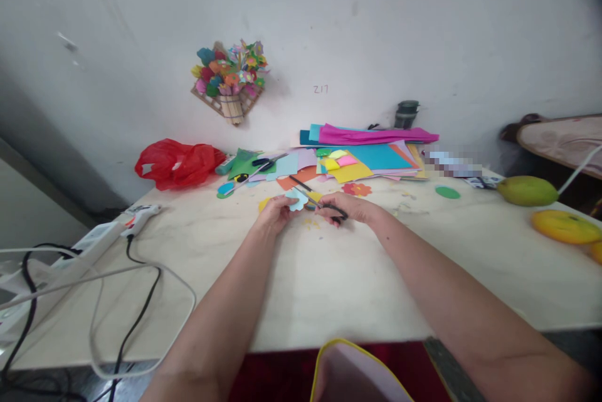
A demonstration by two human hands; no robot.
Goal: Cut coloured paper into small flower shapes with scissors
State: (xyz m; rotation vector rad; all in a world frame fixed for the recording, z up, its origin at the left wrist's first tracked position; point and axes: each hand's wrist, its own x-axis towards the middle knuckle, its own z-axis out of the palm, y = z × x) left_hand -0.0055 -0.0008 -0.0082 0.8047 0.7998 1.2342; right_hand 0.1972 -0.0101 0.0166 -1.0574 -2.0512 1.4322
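Note:
Between its thumb and fingers my left hand pinches a light blue paper flower with a scalloped edge. My right hand is closed around the black handles of a pair of scissors. The scissor blades are spread and point toward the paper, close by its right edge; whether they touch it I cannot tell. Small yellow paper scraps lie on the table just below the hands. Beyond them rest red and orange paper flowers and an orange sheet.
Coloured paper sheets are piled at the back, near a second pair of scissors. A red plastic bag sits back left. Power strips with loose cables occupy the left. Mangoes and a green paper oval lie right.

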